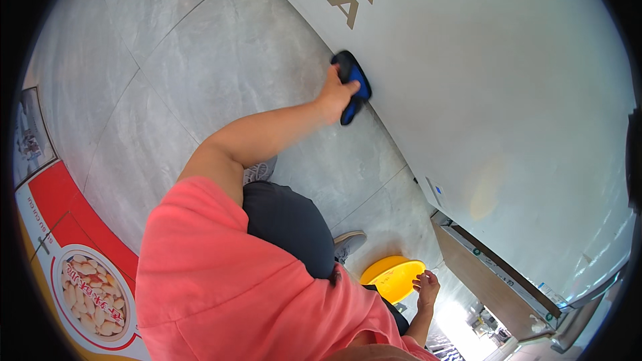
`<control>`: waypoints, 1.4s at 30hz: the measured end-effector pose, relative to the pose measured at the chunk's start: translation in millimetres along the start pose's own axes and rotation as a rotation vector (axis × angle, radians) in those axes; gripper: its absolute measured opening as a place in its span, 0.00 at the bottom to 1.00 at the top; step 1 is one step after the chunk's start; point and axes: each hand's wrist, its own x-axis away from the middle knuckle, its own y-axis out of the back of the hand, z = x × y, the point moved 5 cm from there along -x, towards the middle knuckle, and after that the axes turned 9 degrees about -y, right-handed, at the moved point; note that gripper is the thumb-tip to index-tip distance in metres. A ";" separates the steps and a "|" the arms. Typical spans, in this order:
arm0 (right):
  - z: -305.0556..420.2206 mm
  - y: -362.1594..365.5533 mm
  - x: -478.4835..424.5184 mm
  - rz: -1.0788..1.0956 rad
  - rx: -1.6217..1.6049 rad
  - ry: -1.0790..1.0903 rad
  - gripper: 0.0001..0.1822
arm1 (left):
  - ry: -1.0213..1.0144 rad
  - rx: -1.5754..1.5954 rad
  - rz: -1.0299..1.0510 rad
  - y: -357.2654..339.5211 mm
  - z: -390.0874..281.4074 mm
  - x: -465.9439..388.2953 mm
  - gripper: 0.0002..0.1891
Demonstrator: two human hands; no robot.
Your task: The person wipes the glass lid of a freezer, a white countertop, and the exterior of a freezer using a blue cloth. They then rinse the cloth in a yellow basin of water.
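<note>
My left hand (337, 93), at the end of an outstretched arm, grips a blue-and-black hand-held pad (359, 80). Motion blur hides the pad's finer details. It lies against or very close to the lower edge of a large white appliance panel (481, 100), which bears gold-brown lettering. My right hand (426, 288) is lower in the picture, with its fingers loosely bent and apart and no object visible in it. Behind that hand is a yellow plastic basin (393, 278) on the floor; whether the fingers touch its rim is not plain.
Grey marbled tiles (241, 55) cover the floor. My dark-clad knee (291, 225) and grey shoe (349, 243) are between the two hands. A red-and-white printed carton or panel (80, 240) borders the left side. Beyond the appliance's corner runs a wood-coloured board (486, 276).
</note>
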 end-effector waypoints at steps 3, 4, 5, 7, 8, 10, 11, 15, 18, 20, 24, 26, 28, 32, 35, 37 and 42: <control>-1.2 2.8 -1.9 -0.010 -0.022 0.016 0.14 | 0.074 -0.099 -0.017 -2.6 -11.6 4.6 0.26; -1.5 3.7 -2.0 -0.018 -0.032 0.020 0.13 | 0.079 -0.150 -0.049 2.1 -14.9 -3.0 0.25; 0.2 5.8 -0.7 -0.029 -0.041 0.021 0.14 | 0.019 -0.227 -0.105 10.1 -19.8 -13.4 0.24; 0.1 8.6 6.1 -0.054 -0.063 0.014 0.14 | -0.094 -0.383 -0.212 32.5 -30.9 -43.3 0.22; -3.7 10.5 7.4 -0.059 -0.066 0.001 0.15 | -0.165 -0.343 -0.252 47.4 -38.1 -62.8 0.21; -12.7 12.3 8.7 -0.069 -0.081 -0.020 0.15 | -0.288 -0.235 -0.319 79.8 -62.2 -113.4 0.21; -15.9 10.9 9.1 -0.066 -0.086 -0.042 0.15 | -0.298 -0.133 -0.390 89.3 -78.7 -131.5 0.21; -32.1 11.1 5.1 -0.057 -0.065 -0.072 0.15 | -0.324 -0.157 -0.364 124.0 -115.1 -184.0 0.17; -27.7 13.1 1.0 -0.062 -0.048 -0.047 0.13 | -0.480 -0.314 -0.364 122.0 -105.0 -174.3 0.20; -21.0 7.7 4.0 -0.053 -0.038 -0.036 0.13 | -0.449 -0.315 -0.359 95.1 -78.3 -142.8 0.24; -8.8 -2.6 2.8 -0.006 -0.003 -0.018 0.13 | -0.129 -0.343 -0.168 28.6 -29.6 -48.3 0.25; -2.1 -4.4 -2.7 0.013 0.006 0.017 0.14 | 0.024 -0.218 -0.009 13.4 6.8 -22.9 0.27; 6.7 -4.8 -4.3 0.013 0.008 0.040 0.14 | 0.084 -0.187 0.163 -7.0 12.2 8.6 0.25; 21.0 -6.3 -2.5 0.013 0.011 0.065 0.15 | 0.123 -0.134 0.073 -4.3 23.4 -0.6 0.23; 19.8 -2.6 3.1 0.001 -0.012 0.068 0.15 | -0.022 -0.366 -0.182 16.6 -10.7 -28.4 0.20; 15.7 0.2 5.4 -0.011 -0.018 0.050 0.16 | -0.128 -0.387 -0.309 55.9 -25.1 -75.0 0.21; -20.8 4.0 6.3 -0.043 -0.028 -0.052 0.17 | -0.549 -0.096 -0.330 133.3 -129.2 -196.1 0.25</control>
